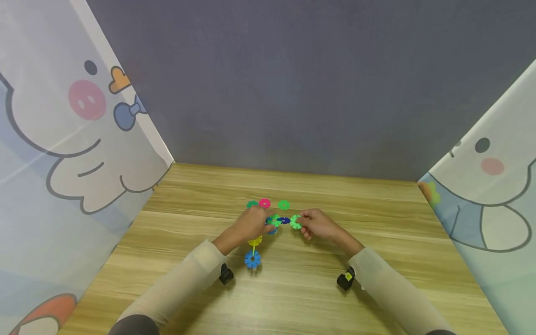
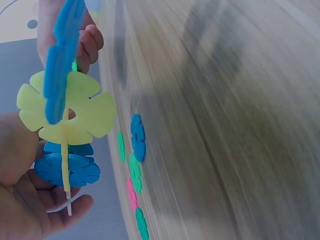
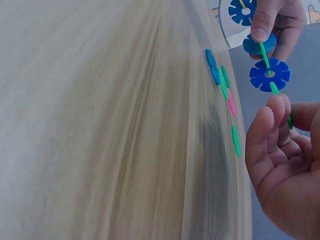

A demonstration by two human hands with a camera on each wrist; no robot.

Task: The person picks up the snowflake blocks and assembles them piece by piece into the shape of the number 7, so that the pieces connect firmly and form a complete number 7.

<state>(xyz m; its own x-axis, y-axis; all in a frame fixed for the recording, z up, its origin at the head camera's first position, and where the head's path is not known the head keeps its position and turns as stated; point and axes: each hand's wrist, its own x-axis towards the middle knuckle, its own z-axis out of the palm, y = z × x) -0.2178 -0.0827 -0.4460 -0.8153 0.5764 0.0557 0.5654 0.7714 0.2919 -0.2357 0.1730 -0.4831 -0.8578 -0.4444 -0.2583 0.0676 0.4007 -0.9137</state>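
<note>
Slotted plastic snowflake discs are joined in a chain. In the head view its near end shows a blue disc (image 1: 252,259) and a yellow disc (image 1: 255,240); further along come a green disc (image 1: 275,220) and a dark blue disc (image 3: 270,75). My left hand (image 1: 251,222) grips the chain around its middle, with the thumb over a blue disc (image 3: 260,45) in the right wrist view. My right hand (image 1: 320,224) pinches another green disc (image 1: 295,222), its edge against the dark blue disc. Whether their slots interlock I cannot tell.
Loose discs lie on the wooden table (image 1: 377,251) beyond the hands: a dark green disc (image 1: 252,204), a pink disc (image 1: 264,203) and a green disc (image 1: 284,204). The wrist views also show a blue disc (image 2: 138,138) there. A grey panel (image 1: 293,93) stands behind.
</note>
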